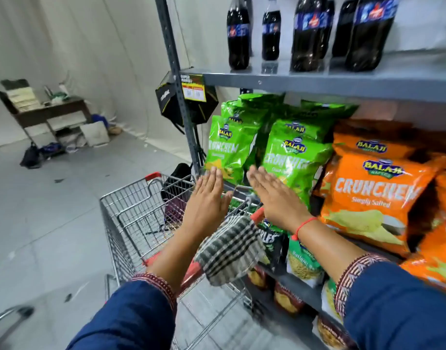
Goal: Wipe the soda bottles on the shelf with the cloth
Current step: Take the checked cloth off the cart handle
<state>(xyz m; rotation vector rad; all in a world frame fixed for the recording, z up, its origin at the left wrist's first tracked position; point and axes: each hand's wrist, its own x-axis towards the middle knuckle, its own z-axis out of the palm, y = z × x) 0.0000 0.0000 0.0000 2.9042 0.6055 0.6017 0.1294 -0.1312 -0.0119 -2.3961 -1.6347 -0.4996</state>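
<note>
Head view, looking down past two outstretched arms in blue sleeves. The left hand (206, 198) and the right hand (274, 195) are both flat, fingers straight and together, palms facing each other; neither grip holds anything. Between the forearms a black-and-white checked cloth (229, 251) is draped over the handle of a wire shopping cart (131, 218), touching neither hand. The soda bottles (307, 34), dark with blue labels, stand upright on the upper grey shelf (317, 83), well above both hands. Below them sit green and orange crisp bags (368, 193). By my judgement the wiping has not begun: the cloth must first be picked up and raised to the bottles.
</note>
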